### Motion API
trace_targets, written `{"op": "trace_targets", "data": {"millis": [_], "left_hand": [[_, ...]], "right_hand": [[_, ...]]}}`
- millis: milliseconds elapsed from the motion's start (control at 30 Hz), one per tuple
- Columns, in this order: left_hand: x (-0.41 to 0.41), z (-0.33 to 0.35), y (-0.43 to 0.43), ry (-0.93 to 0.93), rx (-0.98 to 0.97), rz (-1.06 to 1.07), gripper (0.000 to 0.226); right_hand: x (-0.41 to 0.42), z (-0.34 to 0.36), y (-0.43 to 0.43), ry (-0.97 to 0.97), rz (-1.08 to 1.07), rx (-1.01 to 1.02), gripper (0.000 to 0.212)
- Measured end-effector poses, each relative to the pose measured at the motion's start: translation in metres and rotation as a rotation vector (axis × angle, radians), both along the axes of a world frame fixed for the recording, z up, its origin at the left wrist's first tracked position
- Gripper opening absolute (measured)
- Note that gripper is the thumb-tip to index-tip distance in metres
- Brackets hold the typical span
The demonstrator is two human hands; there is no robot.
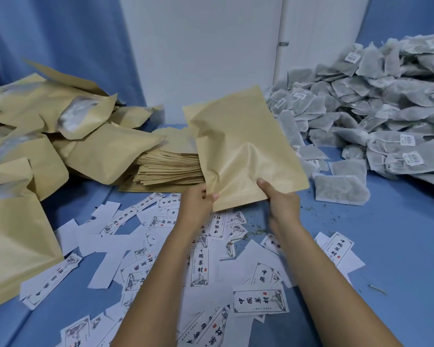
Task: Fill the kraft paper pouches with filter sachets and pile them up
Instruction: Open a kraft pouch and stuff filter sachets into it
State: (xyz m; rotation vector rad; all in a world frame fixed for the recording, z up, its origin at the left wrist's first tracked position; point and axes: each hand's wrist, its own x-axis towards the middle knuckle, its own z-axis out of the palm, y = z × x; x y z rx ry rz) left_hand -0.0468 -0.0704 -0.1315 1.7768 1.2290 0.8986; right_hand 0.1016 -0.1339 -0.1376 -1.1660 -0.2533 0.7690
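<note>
A tan, flat kraft paper pouch (243,151) is held up over the middle of the blue desk (398,246), tilted, its face creased; what is inside cannot be seen. To the left lies a loose pile of bulging tan kraft pouches (35,136), and pale filter material shows in the open mouth of 1 of them (75,116). Just behind the held pouch sits a neat stack of flat, empty tan pouches (168,166). On the right a big heap of grey-white filter sachets with small paper tags (386,108) rises against the wall, and 1 rectangular sachet (341,189) lies apart at its foot. White printed paper labels (199,266) are scattered under the forearms.

The left hand (198,204) pinches the pouch's lower left corner, thumb on the front. The right hand (281,204) grips the lower edge, thumb pressed on the front and fingers behind. Both forearms reach forward from the bottom of the view
</note>
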Motion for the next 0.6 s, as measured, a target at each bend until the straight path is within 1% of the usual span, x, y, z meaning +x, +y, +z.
{"op": "trace_targets", "data": {"millis": [33, 100, 167, 233, 300, 333, 400, 500, 533, 567, 600], "left_hand": [[0.000, -0.001, 0.000, 0.006, 0.019, -0.007, 0.012], [0.002, -0.001, 0.000, 0.031, 0.048, 0.003, 0.008], [0.002, -0.003, 0.002, 0.034, 0.070, 0.040, 0.014], [-0.002, -0.002, 0.002, 0.004, 0.080, 0.088, 0.011], [-0.008, -0.001, 0.005, -0.018, 0.104, 0.135, 0.013], [-0.010, 0.000, 0.006, -0.007, 0.119, 0.139, 0.013], [-0.011, 0.000, 0.007, 0.005, 0.135, 0.151, 0.015], [-0.014, -0.001, 0.010, -0.047, 0.142, 0.188, 0.021], [-0.015, -0.002, 0.011, -0.075, 0.140, 0.191, 0.022], [-0.015, -0.003, 0.012, -0.105, 0.140, 0.188, 0.022], [-0.015, -0.003, 0.012, -0.137, 0.134, 0.179, 0.023]], "right_hand": [[0.006, 0.001, -0.002, -0.013, -0.037, 0.012, 0.035], [0.012, 0.001, -0.004, -0.040, -0.004, -0.007, 0.029], [0.017, 0.002, -0.005, -0.146, 0.059, -0.064, 0.018], [0.026, 0.004, -0.006, -0.272, 0.096, -0.050, 0.015], [0.035, 0.003, -0.007, -0.354, 0.074, -0.060, 0.022], [0.036, 0.002, -0.006, -0.363, 0.057, -0.075, 0.025], [0.033, 0.000, -0.005, -0.275, 0.073, -0.056, 0.023], [0.029, 0.005, -0.002, -0.007, 0.147, 0.076, 0.015], [0.030, 0.006, -0.002, 0.019, 0.155, 0.091, 0.016], [0.030, 0.006, -0.003, -0.015, 0.157, 0.073, 0.019], [0.030, 0.005, -0.004, -0.093, 0.157, 0.027, 0.021]]}}
